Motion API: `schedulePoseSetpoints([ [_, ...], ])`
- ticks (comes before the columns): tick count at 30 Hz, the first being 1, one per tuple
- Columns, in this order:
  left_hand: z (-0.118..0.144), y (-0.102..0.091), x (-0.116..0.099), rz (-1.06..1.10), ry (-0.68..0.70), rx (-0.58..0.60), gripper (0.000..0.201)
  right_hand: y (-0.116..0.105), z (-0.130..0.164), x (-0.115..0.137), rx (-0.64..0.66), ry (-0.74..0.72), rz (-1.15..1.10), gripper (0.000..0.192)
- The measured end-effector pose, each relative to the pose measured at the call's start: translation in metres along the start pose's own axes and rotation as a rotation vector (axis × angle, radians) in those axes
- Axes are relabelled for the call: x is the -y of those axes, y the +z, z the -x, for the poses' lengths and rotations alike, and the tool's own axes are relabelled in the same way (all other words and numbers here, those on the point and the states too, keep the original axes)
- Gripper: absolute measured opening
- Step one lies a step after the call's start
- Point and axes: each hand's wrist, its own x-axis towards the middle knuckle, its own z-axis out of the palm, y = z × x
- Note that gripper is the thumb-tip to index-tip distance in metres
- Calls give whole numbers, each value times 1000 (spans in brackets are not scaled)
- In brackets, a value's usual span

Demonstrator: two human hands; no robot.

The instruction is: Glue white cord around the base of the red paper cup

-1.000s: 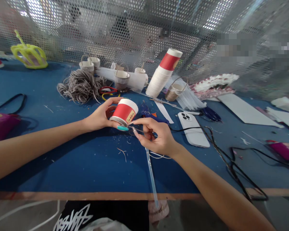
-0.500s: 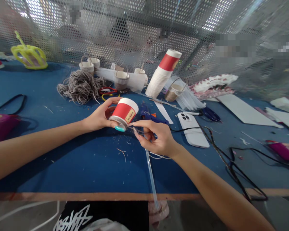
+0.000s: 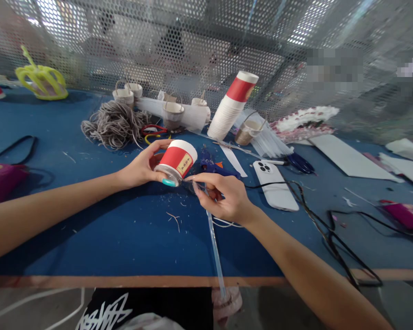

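A red and white paper cup (image 3: 175, 156) is tilted in my left hand (image 3: 142, 167), whose fingers wrap round its far side with the thumb near its lower rim. Grey cord runs round that lower rim. Close to the cup's lower right edge, my right hand (image 3: 223, 195) pinches a thin strand of the cord (image 3: 188, 180) between thumb and forefinger. Just behind the right hand lies a blue hot glue gun (image 3: 209, 162), with a clear glue stick (image 3: 215, 252) stretching toward the table's front edge, partly hidden by the hand.
A tangled grey cord bundle (image 3: 115, 123) lies at the back left, beside small cord-wrapped baskets (image 3: 173, 114). A leaning stack of paper cups (image 3: 226, 114) stands behind the glue gun. To the right are a white phone (image 3: 275, 185), black cables (image 3: 333, 238) and white card (image 3: 354, 158).
The cup has turned slightly in my left hand, so its label shows a little differently. My right hand has shifted slightly, still pinching the cord.
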Motion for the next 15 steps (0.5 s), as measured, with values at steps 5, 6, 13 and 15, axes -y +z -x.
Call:
schedulePoseSetpoints([
  [5, 0, 0, -1, 29, -11, -12, 92, 1, 2, 0, -3, 12, -4, 30],
  [6, 0, 0, -1, 35, -15, -15, 92, 1, 2, 0, 7, 11, -6, 31],
  [13, 0, 0, -1, 23, -21, -16, 90, 2, 2, 1, 7, 2, 6, 33],
  [15, 0, 0, -2, 43, -32, -24, 90, 2, 2, 1, -8, 6, 17, 33],
])
